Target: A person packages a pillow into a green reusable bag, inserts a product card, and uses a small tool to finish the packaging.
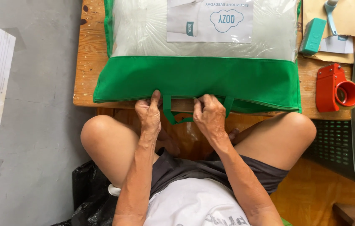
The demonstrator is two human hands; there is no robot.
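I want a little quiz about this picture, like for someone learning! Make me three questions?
1. True or false: both hands touch the near edge of the green bag.
2. Which thing sits at the right side of the wooden table? A) a red tape dispenser B) a blue kettle C) a yellow cup
3. What hangs down between the left hand and the right hand?

Key:
1. True. The fingers of both hands press on the bag's near edge.
2. A
3. The bag's green carry handle, a strap loop.
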